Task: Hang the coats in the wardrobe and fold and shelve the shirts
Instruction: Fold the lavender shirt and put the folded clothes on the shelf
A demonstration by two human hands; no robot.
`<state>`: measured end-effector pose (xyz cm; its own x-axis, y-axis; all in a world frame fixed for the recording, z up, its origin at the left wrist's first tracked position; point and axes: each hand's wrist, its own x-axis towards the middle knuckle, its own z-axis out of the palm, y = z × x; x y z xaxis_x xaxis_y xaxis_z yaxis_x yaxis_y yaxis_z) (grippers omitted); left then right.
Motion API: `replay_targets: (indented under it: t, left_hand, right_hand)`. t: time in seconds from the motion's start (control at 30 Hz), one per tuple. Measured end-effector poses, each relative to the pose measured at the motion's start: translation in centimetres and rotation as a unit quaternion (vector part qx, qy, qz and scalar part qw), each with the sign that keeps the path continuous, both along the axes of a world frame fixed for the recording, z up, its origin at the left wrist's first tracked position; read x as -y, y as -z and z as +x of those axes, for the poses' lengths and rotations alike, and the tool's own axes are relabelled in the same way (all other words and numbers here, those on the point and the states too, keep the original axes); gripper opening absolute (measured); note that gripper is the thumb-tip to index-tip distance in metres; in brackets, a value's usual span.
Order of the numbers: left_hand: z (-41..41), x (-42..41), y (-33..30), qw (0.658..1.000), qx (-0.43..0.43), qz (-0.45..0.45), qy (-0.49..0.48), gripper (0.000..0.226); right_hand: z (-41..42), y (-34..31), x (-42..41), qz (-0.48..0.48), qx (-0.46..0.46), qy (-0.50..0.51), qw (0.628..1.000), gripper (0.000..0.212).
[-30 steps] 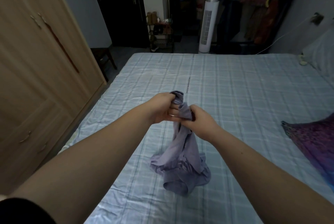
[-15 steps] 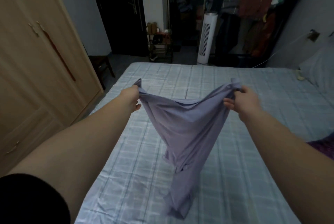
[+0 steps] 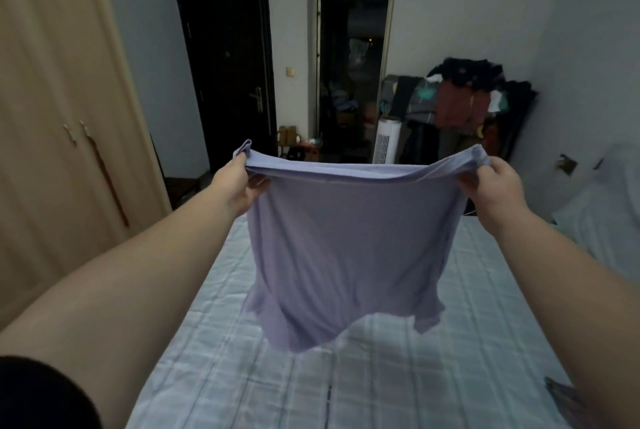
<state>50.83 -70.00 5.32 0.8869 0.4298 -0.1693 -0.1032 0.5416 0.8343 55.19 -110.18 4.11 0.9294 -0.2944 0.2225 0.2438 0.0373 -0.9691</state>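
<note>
The left hand (image 3: 239, 186) pinches one top corner of a lilac, thin-knit shirt (image 3: 346, 255), thumb over the folded edge and fingers curled beneath, with a small tuft of cloth standing above the knuckles. The right hand (image 3: 495, 186) grips the opposite top corner in the same way, fingers closed round the bunched hem. Between the two hands the upper edge is pulled nearly taut, dipping slightly in the middle. The shirt hangs spread in the air in front of the person, its lower part loose and ruffled, well clear of the pale blue checked bedsheet (image 3: 398, 376) below it.

A tall light-wood wardrobe (image 3: 59, 138) with closed doors and small handles stands to the left, beside the bed. At the far wall are a closed black door (image 3: 228, 72) and an open doorway (image 3: 351, 72) into a dim room. A white tower fan (image 3: 386, 141) stands next to a rack piled with dark and reddish clothes (image 3: 464, 99). At the right edge lies something pale, perhaps a pillow (image 3: 609, 200), though it is blurred.
</note>
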Motion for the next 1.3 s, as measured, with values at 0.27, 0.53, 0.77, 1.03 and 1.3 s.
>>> replay_targets:
  t: [0.27, 0.53, 0.77, 1.03, 1.3]
  left_hand:
    - [-9.6, -1.4, 5.7, 0.999, -0.021, -0.019, -0.023, 0.019]
    - [-23.7, -4.6, 23.6, 0.978, -0.203, -0.004, 0.038, 0.033]
    - [-35.0, -5.3, 41.5, 0.937, -0.337, -0.009, 0.093, 0.027]
    - [-43.1, -5.9, 57.1, 0.895, -0.438, -0.077, 0.021, 0.03]
    - [-47.3, -5.3, 58.1, 0.874, -0.478, -0.079, 0.02, 0.034]
  right_hand:
    - [-11.1, 7.7, 0.3, 0.085, -0.082, 0.029, 0.993, 0.027]
    - [-28.2, 23.3, 0.6, 0.144, -0.27, 0.039, 0.951, 0.021]
    - [-38.1, 42.3, 0.1, -0.132, -0.403, 0.025, 0.905, 0.019]
    - [-46.8, 57.0, 0.4, -0.449, -0.372, -0.049, 0.811, 0.016]
    - [-52.4, 61.3, 0.3, -0.499, -0.387, -0.079, 0.771, 0.022]
